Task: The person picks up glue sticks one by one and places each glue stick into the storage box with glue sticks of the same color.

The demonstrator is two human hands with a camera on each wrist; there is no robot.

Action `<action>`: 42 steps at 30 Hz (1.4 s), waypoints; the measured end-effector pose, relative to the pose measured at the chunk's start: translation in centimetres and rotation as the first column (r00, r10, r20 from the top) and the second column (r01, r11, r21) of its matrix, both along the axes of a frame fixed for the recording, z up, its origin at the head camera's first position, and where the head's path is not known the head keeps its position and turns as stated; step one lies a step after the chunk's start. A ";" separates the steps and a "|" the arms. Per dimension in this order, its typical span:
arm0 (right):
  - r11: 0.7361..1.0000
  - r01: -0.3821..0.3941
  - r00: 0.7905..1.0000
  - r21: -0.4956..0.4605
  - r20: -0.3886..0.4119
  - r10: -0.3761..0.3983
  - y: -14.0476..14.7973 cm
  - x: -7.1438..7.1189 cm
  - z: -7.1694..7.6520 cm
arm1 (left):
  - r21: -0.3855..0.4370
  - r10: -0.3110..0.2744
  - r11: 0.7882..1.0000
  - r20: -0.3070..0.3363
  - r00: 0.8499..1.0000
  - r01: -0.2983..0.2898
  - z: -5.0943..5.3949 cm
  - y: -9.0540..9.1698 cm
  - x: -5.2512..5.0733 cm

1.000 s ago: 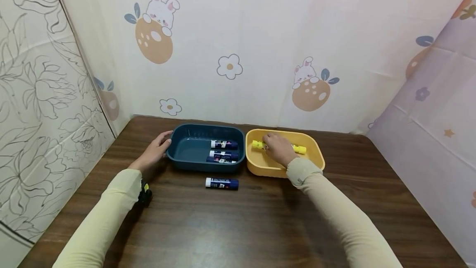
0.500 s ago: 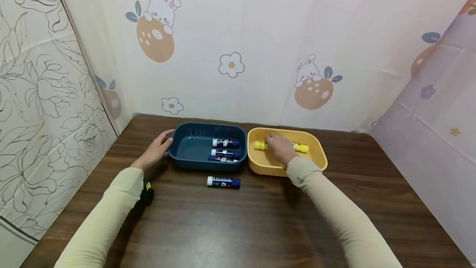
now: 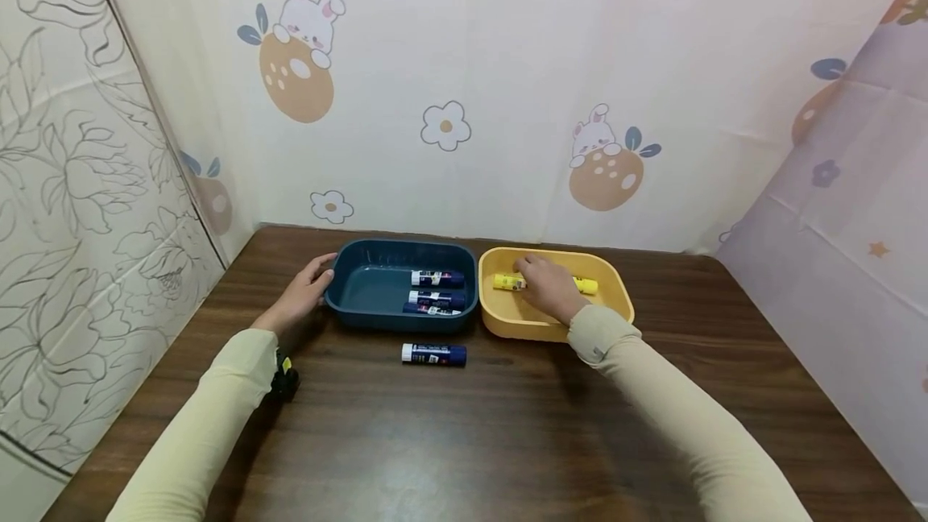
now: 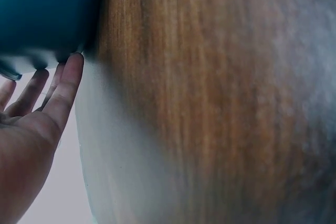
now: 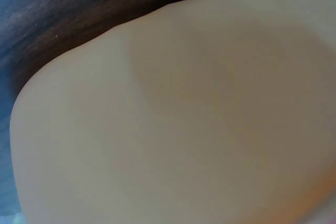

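My left hand (image 3: 303,295) touches the left end of the blue bin (image 3: 384,321) with extended fingers. In the left wrist view, its fingertips rest against the bin's outer wall (image 4: 47,14). Inside lie 3 dark blue glue sticks with white ends, among them an upper glue stick (image 3: 438,279). Over the yellow bin (image 3: 616,304) my right hand (image 3: 549,288) reaches down and grips a yellow glue stick (image 3: 507,282). Yellow also shows at a stick end (image 3: 586,286) right of the hand; the hand hides the middle, so I cannot tell whether these are separate sticks.
One more dark blue glue stick (image 3: 433,354) lies on the wooden table (image 3: 406,441) in front of the blue bin. The two bins stand side by side near the printed back curtain (image 3: 449,184). The yellow bin's wall (image 5: 173,119) fills most of the right wrist view.
The right hand has shifted very slightly right inside the yellow bin, and more of the yellow stick shows left of it. The left hand stays at the blue bin.
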State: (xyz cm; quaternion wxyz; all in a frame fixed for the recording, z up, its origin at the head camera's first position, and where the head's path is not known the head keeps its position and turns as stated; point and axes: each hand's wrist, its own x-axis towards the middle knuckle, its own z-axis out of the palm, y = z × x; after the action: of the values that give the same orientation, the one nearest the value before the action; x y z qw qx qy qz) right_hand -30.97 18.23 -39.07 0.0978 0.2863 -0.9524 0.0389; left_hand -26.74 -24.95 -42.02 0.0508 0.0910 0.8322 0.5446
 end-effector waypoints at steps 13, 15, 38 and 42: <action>0.982 -0.157 0.985 -0.106 -0.086 0.148 -1.0 4.5 3.3 | -0.020 0.005 1.000 -0.014 1.000 -0.005 0.1 0.0 0.1; 0.975 -0.190 0.979 -0.112 -0.090 0.181 -1.4 5.2 3.4 | -0.028 0.006 1.000 -0.020 1.000 -0.007 0.1 0.0 0.1; 0.936 -0.339 0.934 -0.098 0.086 0.348 -7.3 9.9 0.1 | -0.033 0.008 0.999 -0.020 1.000 -0.009 0.1 0.2 0.2; 0.947 -0.315 0.939 -0.056 0.130 0.320 -8.3 9.8 -0.7 | -0.030 0.010 0.999 -0.015 1.000 -0.011 0.2 0.1 0.3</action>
State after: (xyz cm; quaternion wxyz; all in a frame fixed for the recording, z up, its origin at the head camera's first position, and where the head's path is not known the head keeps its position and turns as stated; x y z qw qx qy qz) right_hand -21.16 9.98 -39.76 0.0292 0.4310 -0.8974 0.0899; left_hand -26.47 -24.84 -41.86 0.0431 0.0900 0.8411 0.5316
